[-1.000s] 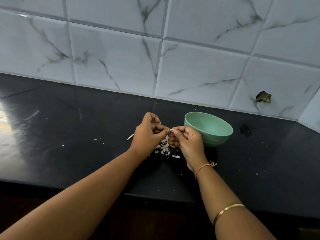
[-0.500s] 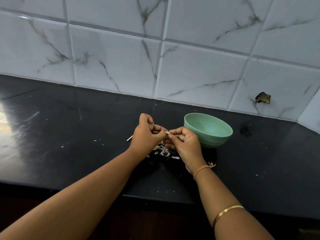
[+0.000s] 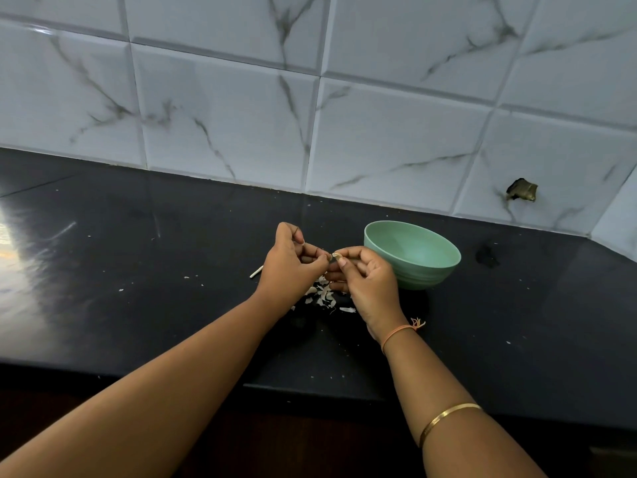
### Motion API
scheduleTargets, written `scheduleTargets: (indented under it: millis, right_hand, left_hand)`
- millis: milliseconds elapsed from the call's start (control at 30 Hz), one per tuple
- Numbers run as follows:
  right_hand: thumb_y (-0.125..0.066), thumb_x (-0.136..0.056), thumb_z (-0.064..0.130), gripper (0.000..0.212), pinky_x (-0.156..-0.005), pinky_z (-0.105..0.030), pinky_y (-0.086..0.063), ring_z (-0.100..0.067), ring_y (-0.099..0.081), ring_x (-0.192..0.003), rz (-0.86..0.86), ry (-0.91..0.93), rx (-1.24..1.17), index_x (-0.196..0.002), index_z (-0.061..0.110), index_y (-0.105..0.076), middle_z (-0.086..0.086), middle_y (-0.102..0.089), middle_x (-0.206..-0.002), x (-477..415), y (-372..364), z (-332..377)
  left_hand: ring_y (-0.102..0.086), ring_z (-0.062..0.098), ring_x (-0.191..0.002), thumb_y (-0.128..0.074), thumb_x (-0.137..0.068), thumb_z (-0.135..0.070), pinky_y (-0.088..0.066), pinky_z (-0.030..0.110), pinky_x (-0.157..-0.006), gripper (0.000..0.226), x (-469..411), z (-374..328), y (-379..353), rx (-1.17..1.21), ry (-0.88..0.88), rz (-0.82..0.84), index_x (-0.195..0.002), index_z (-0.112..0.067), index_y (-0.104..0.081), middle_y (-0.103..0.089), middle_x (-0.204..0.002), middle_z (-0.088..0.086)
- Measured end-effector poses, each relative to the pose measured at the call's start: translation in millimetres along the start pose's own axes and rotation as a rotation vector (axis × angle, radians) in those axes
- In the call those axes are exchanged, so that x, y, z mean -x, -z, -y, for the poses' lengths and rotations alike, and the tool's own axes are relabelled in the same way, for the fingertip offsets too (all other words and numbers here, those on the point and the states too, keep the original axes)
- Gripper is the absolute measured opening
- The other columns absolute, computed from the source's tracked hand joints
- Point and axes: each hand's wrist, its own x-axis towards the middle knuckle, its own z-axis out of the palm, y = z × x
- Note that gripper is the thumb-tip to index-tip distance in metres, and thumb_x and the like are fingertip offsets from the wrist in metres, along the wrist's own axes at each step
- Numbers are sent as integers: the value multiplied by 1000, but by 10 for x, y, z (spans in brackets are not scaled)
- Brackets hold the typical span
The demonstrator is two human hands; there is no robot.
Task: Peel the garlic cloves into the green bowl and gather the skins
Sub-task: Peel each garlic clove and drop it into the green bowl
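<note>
Both hands meet just left of the green bowl [image 3: 413, 257], which stands upright on the black counter [image 3: 138, 288]. My right hand [image 3: 365, 281] pinches a small garlic clove [image 3: 335, 255] between thumb and forefinger. My left hand [image 3: 293, 267], fingers curled, pinches at the clove's left end, where a bit of skin seems to be. Below the hands lies a loose heap of pale garlic skins [image 3: 322, 294]. The bowl's inside is partly visible and looks bare; its near bottom is hidden.
A small white stick [image 3: 256, 271] lies left of my left hand. Tiny skin flecks dot the counter. A tiled wall [image 3: 344, 132] rises behind, with a dark broken hole [image 3: 522, 190] at the right. The counter's front edge runs under my forearms.
Both hands rose slightly above the skin heap and drew a little apart while working on the clove. The bowl stayed put.
</note>
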Motion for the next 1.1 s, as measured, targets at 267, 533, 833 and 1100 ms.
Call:
scheduleTargets:
  millis: [267,533,833,1100]
  right_hand:
    - [-60,-86,0,22,-69,-28,-52,-8,-59,-73,-54,105,122,-79,21,-61,2,-64,-77,-56,43,-73]
    - [-62,-84,-1,27,-70,-27,-55,-4,-62,-71,-52,200,264,-78,25,-59,3,-66,-78,-48,49,-108]
    - [-67,-81,2,18,-71,-28,-56,-15,-65,-74,-45,160,249,-79,19,-62,-6,-68,-77,-46,22,-109]
    - [-59,-84,-6,18,-70,-21,-56,-5,-65,-66,-17,106,5,-80,12,-59,-2,-65,-75,-13,-9,-17]
  left_hand:
    - [-65,17,-72,-68,-82,-7,-52,27,-69,39,8,-24,-7,77,25,39,-85,-19,-31,-72,-77,0]
    - [-69,25,-84,-70,-82,-8,-52,38,-83,40,0,-14,13,126,75,49,-84,-20,-32,-73,-84,7]
    - [-62,1,-60,-64,-83,1,-48,15,-61,38,3,-17,1,107,59,48,-85,-17,-31,-68,-70,-2]
    - [-53,-1,-54,-66,-81,-4,-42,9,-51,38,-36,41,-11,-49,81,-55,-81,-21,-31,-66,-79,7]
